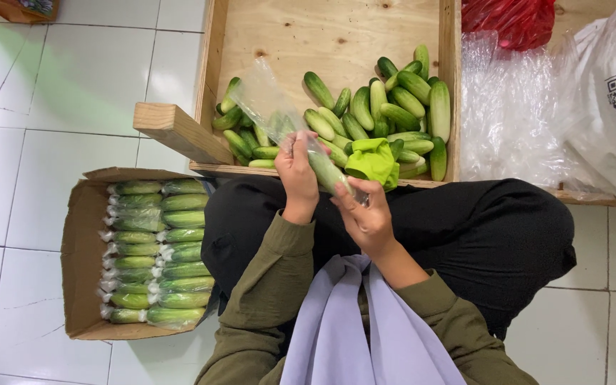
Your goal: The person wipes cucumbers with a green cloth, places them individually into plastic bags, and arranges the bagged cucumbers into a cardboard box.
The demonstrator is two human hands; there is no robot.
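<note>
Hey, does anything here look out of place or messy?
One thing: a bright green cloth lies crumpled on the loose cucumbers in the wooden tray. Otherwise tidy: the bagged cucumbers sit in neat rows in the cardboard box.

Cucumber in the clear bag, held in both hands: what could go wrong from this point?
1. The clear bag is thin and its open end flaps loose above the left hand; it might tear or slide off the cucumber.
2. The right hand grips only the lower end over the lap, so the cucumber could slip out.
3. The green cloth lies close and might snag.
</note>
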